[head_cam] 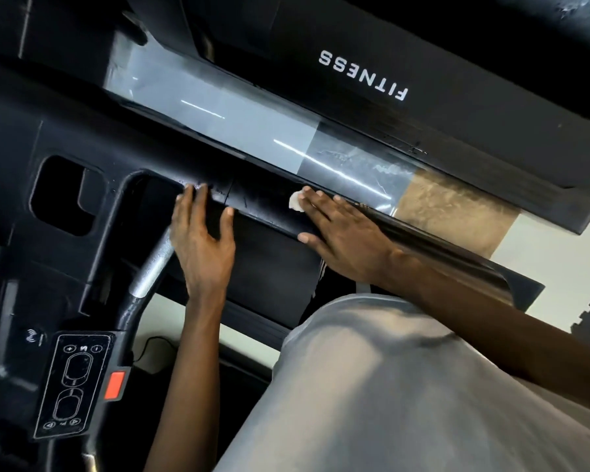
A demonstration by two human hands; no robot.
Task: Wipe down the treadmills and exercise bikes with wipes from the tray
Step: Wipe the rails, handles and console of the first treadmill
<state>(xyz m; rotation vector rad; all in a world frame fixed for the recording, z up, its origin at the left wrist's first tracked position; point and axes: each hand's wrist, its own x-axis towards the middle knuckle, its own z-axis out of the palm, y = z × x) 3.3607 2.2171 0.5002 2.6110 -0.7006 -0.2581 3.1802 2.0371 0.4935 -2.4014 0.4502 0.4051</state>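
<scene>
Wipe (295, 201): pressed on bar (259, 204) under flat right hand (341, 229), unclasped.
Left hand (203, 233): laid flat, nothing held.
Risk: wipe, unpinched, may be lost mid-stroke; screen (252, 127) may be smeared.

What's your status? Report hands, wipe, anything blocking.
Left hand flat, resting on black plastic treadmill console. Right hand flat, pressing small white crumpled wipe onto it. No obstruction seen ahead of wipe.

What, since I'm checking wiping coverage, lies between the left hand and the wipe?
In the head view, only bare black console ledge, crossed by one seam, lies between the left hand and the wipe under the right hand.
</scene>
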